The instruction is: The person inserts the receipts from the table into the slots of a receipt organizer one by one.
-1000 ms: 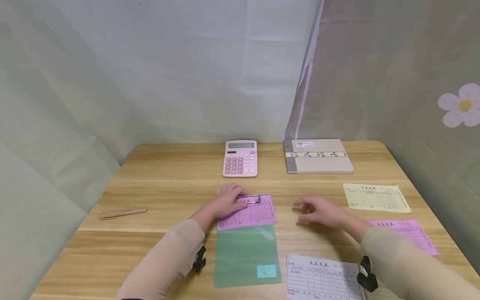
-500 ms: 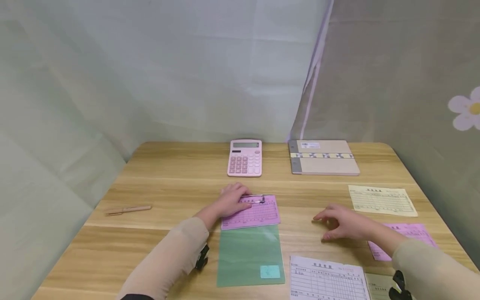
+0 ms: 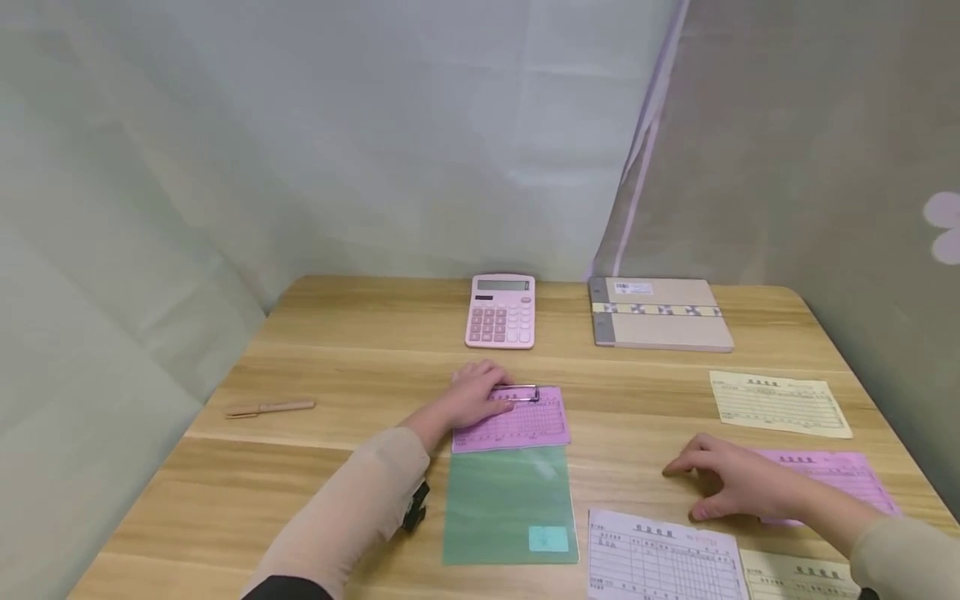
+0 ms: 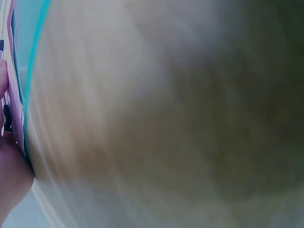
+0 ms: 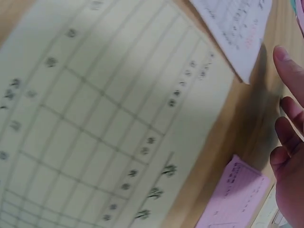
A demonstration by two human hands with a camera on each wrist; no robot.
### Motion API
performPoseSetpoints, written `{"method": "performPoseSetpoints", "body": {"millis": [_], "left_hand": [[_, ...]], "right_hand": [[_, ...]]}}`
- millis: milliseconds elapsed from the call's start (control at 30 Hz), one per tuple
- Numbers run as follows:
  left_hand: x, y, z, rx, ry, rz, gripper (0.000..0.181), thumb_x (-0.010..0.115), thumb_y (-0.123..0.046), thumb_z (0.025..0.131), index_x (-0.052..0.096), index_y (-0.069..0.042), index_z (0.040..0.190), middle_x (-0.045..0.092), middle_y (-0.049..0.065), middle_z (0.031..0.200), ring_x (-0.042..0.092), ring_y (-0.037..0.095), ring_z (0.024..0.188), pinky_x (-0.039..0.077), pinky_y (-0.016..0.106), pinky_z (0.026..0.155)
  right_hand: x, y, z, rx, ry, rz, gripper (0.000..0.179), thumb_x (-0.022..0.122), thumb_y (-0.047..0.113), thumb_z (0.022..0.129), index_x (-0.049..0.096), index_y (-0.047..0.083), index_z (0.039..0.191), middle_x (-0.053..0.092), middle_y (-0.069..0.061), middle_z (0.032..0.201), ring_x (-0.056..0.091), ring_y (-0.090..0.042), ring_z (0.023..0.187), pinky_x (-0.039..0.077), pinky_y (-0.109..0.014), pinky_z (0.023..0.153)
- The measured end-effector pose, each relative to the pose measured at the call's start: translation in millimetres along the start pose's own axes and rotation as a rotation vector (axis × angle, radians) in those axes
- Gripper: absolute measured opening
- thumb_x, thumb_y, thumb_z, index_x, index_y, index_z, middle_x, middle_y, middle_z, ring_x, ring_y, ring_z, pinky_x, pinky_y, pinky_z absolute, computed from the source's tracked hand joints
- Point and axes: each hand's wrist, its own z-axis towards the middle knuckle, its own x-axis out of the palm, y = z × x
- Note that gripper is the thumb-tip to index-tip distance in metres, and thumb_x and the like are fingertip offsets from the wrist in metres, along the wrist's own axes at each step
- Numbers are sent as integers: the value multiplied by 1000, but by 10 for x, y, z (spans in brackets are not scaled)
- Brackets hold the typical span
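Note:
At the top left corner of a green clipboard (image 3: 510,500), my left hand (image 3: 471,398) holds its edge beside the metal clip. The thumb lies over a pink receipt slip (image 3: 525,425) under the clip; the other fingertips are mostly hidden. In the left wrist view the clipboard's edge (image 4: 32,66) and part of the left hand (image 4: 13,175) show at the far left. My right hand (image 3: 738,479), holding nothing, is over the table with loosely bent fingers. Near it lie a second pink slip (image 3: 840,475), a white receipt slip (image 3: 660,558) and a pale yellow slip (image 5: 109,109).
A pink calculator (image 3: 501,312) lies at the back of the table, with a beige binder (image 3: 660,329) to its right. Another yellow slip (image 3: 780,404) lies at the right. A tan pen (image 3: 270,408) is at the left. Curtains (image 3: 420,142) hang behind.
My right hand has moved right and nearer to me, away from the clipboard toward the loose slips. The left hand has stayed at the clipboard's top corner. The head view has shifted slightly.

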Motion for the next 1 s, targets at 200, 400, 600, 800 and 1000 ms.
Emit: {"method": "performPoseSetpoints", "body": {"millis": [200, 400, 600, 800, 1000], "left_hand": [[-32, -22, 23, -5, 5, 5, 39, 62, -40, 88, 56, -19, 120, 50, 0, 123, 40, 20, 112, 28, 43, 98], [-31, -26, 15, -3, 17, -3, 38, 62, -40, 88, 56, -19, 119, 50, 1, 124, 40, 22, 114, 27, 47, 99], [-21, -6, 7, -19, 19, 9, 39, 62, -40, 88, 55, -20, 120, 50, 0, 124, 40, 21, 115, 26, 45, 100], [-5, 8, 3, -12, 18, 6, 39, 61, -41, 88, 56, -20, 120, 50, 0, 124, 41, 21, 114, 26, 46, 99], [22, 14, 21, -7, 12, 13, 38, 61, -42, 87, 56, -21, 119, 50, -1, 123, 41, 20, 112, 26, 44, 99]], "right_hand": [[24, -31, -84, -23, -10, -63, 59, 72, 49, 74, 59, 20, 123, 48, 8, 110, 45, -3, 89, 44, -27, 74], [45, -33, -87, -52, -11, -97, 61, 71, 49, 74, 58, 17, 124, 48, 8, 110, 44, -3, 89, 44, -27, 73], [10, -28, -36, -58, -58, -149, 51, 73, 42, 76, 61, 19, 120, 49, 11, 109, 46, -3, 89, 45, -28, 75], [-4, -47, -47, -65, -46, -147, 53, 70, 49, 75, 61, 22, 119, 48, 11, 108, 45, -3, 89, 44, -28, 74], [-12, -113, -32, -124, -68, -209, 49, 70, 48, 76, 64, 20, 115, 49, 10, 107, 47, -3, 90, 46, -29, 74]]}}
